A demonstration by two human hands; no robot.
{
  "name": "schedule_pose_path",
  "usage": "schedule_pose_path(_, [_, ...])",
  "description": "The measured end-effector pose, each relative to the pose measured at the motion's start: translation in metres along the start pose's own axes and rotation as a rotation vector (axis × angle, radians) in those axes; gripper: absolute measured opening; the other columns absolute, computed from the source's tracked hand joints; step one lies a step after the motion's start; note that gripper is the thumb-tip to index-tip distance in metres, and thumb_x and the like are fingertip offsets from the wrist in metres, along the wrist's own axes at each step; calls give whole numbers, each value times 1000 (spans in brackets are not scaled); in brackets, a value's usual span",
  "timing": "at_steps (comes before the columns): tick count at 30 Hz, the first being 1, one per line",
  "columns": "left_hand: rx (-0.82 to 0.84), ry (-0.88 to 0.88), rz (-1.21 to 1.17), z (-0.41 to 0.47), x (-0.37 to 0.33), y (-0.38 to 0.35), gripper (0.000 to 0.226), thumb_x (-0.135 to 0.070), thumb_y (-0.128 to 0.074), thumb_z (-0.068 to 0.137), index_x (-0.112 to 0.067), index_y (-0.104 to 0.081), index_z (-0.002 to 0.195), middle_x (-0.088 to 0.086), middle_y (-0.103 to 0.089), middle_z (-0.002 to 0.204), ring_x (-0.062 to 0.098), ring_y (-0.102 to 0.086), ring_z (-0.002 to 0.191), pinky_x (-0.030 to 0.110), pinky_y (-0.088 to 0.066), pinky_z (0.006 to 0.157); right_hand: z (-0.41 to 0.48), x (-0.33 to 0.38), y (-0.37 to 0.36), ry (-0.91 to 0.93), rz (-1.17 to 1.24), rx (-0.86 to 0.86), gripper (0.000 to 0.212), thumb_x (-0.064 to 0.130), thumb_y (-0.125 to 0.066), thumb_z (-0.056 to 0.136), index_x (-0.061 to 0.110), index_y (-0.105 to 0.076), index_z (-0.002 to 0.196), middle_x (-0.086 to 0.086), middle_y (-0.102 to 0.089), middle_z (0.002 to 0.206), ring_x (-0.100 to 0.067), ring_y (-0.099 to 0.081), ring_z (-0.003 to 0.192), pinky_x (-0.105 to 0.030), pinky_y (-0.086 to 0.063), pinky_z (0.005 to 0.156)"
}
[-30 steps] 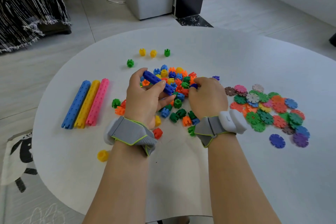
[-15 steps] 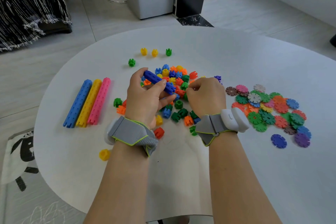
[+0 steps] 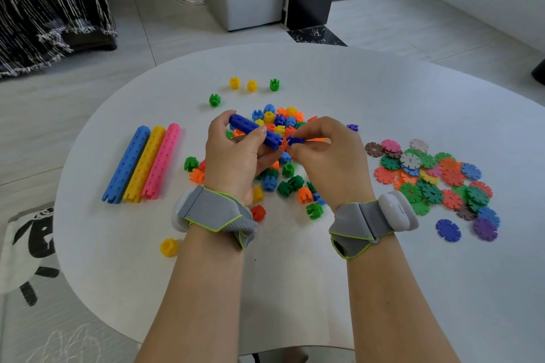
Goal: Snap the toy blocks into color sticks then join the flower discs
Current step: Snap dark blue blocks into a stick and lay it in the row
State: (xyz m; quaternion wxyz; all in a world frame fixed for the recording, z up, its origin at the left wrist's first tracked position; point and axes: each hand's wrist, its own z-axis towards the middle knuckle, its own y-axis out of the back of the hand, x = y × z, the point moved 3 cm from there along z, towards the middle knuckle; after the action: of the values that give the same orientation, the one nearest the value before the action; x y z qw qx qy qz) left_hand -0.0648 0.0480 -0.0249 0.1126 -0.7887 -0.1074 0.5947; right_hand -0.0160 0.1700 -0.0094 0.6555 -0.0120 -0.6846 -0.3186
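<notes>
My left hand [image 3: 236, 156] grips a short dark-blue stick [image 3: 256, 131] of snapped blocks, held above the pile of loose coloured blocks [image 3: 280, 153]. My right hand [image 3: 327, 156] pinches a single dark-blue block [image 3: 295, 140] just off the stick's right end. Three finished sticks lie side by side at the left: blue [image 3: 126, 164], yellow [image 3: 144, 164] and pink [image 3: 161, 161]. A heap of flower discs [image 3: 433, 180] lies to the right.
The round white table [image 3: 295, 289] carries stray blocks: two yellow [image 3: 234, 83] and two green [image 3: 274, 84] at the far side, one yellow [image 3: 169, 247] near my left wrist, a purple one [image 3: 352, 127]. A white bin and black post stand on the floor beyond.
My right hand lifted from the pile with a dark-blue block and brought it to the stick's right end. My left hand kept the stick nearly still.
</notes>
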Motion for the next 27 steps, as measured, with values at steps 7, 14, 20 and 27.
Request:
schedule_pose_path(7, [-52,3,-35,1,-2,4,42,-2,-55,90,-20,-41,126,19,-65,99,17,-69,64,25,-56,58,-3,0,-7,2,104,41,21,3,-70,79,20,-64,89,3,-70,90,-13,-69,83,-37,-58,80])
schedule_pose_path(14, [-50,-9,-32,1,-4,4,41,-3,-56,90,-24,-41,121,21,-64,103,14,-69,62,23,-55,57,-5,2,-8,29,123,69,30,-2,-60,85,28,-65,85,5,-71,84,-9,-71,75,-33,-59,77])
schedule_pose_path(20, [-50,-7,-34,0,-2,3,43,-1,-57,89,-24,-42,122,21,-64,106,15,-70,65,25,-56,60,-7,2,-9,13,146,60,33,-1,-55,83,29,-69,85,3,-73,83,-12,-72,73,-35,-59,77])
schedule_pose_path(27, [-59,-9,-27,1,-2,3,41,-3,-57,90,-25,-42,120,22,-64,107,17,-69,66,25,-56,59,-7,3,-10,19,137,54,22,7,-72,78,27,-68,87,9,-69,85,-7,-69,72,-22,-56,73])
